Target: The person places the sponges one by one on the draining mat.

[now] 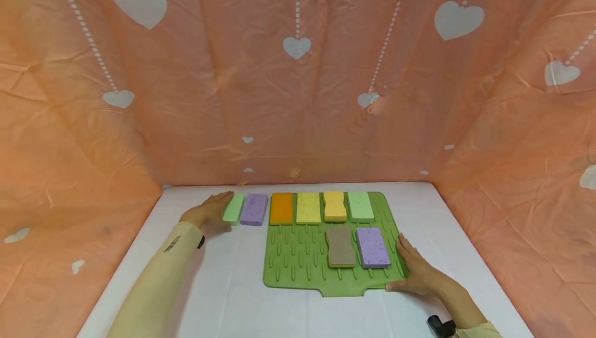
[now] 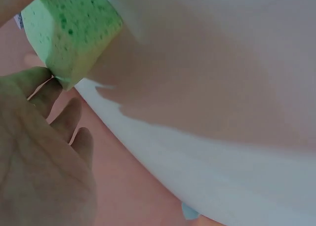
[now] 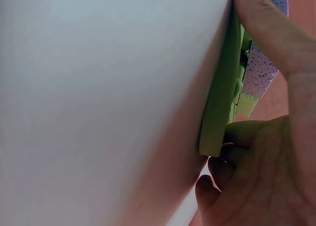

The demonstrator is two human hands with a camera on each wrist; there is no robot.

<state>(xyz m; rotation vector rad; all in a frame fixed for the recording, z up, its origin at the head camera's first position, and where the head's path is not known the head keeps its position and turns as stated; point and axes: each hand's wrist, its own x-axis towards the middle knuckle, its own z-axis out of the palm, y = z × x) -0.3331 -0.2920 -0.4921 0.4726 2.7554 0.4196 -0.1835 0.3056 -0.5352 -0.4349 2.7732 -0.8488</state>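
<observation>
At the left, my left hand (image 1: 210,210) spans a light green sponge (image 1: 234,209), fingers at its far end and thumb toward the near end. In the left wrist view, fingertips touch a corner of this sponge (image 2: 74,33). Close beside it lies a purple sponge (image 1: 254,209). My right hand (image 1: 419,270) rests at the near right corner of a green ridged mat (image 1: 298,270). Its thumb touches the near edge and its fingers lie along the right side. In the right wrist view, the mat's edge (image 3: 217,107) runs between thumb and fingers.
Along the mat's far edge sit an orange sponge (image 1: 281,208), a yellow sponge (image 1: 308,208), a wavy yellow sponge (image 1: 334,206) and another light green sponge (image 1: 360,206). Nearer lie a grey-brown scouring sponge (image 1: 340,246) and a second purple sponge (image 1: 373,247). Orange cloth (image 1: 298,120) surrounds the white table (image 1: 228,286).
</observation>
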